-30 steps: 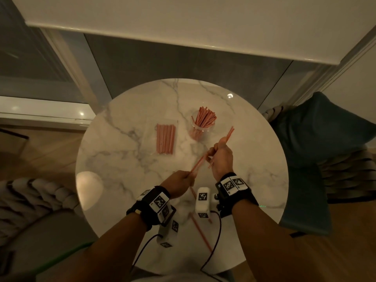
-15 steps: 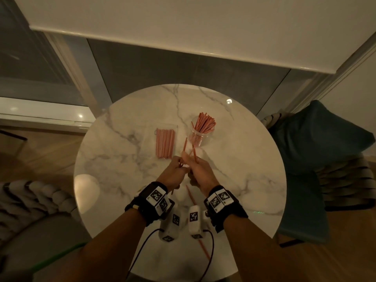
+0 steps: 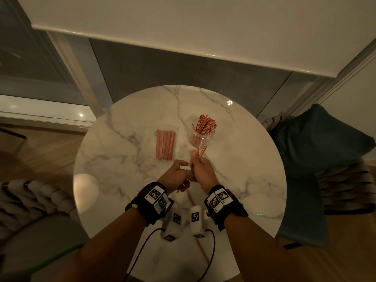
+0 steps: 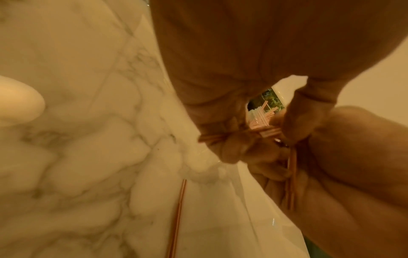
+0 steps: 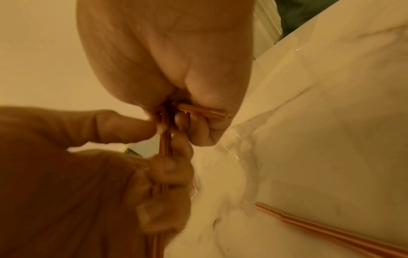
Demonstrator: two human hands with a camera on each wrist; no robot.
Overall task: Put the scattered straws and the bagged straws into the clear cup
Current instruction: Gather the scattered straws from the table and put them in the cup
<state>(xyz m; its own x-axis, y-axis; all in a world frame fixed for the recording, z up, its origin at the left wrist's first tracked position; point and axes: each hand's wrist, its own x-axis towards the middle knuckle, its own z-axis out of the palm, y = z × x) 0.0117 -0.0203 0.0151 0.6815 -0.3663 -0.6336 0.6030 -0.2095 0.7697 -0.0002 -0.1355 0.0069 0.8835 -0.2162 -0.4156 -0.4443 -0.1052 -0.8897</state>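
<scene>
The clear cup (image 3: 200, 137), packed with several orange straws, stands on the round marble table (image 3: 244, 159). To its left lies the bag of straws (image 3: 165, 146), flat on the table. Just in front of the cup, both hands meet around a small bunch of orange straws (image 3: 201, 152). My right hand (image 3: 197, 166) grips the bunch with its tips pointing up toward the cup. My left hand (image 3: 184, 168) pinches the lower part of the bunch (image 5: 164, 148). One loose straw (image 3: 198, 231) lies on the table between my wrists.
A dark teal cushioned chair (image 3: 317, 151) stands at the table's right. A grey knotted cushion (image 3: 38, 198) lies at the left. Cables run from the wrist cameras over the table's near edge (image 3: 142, 255). A window frame and a white blind stand beyond the table.
My two hands came together and moved forward, toward the cup. The straws, held slanted a second ago, now stand nearly upright just below the cup.
</scene>
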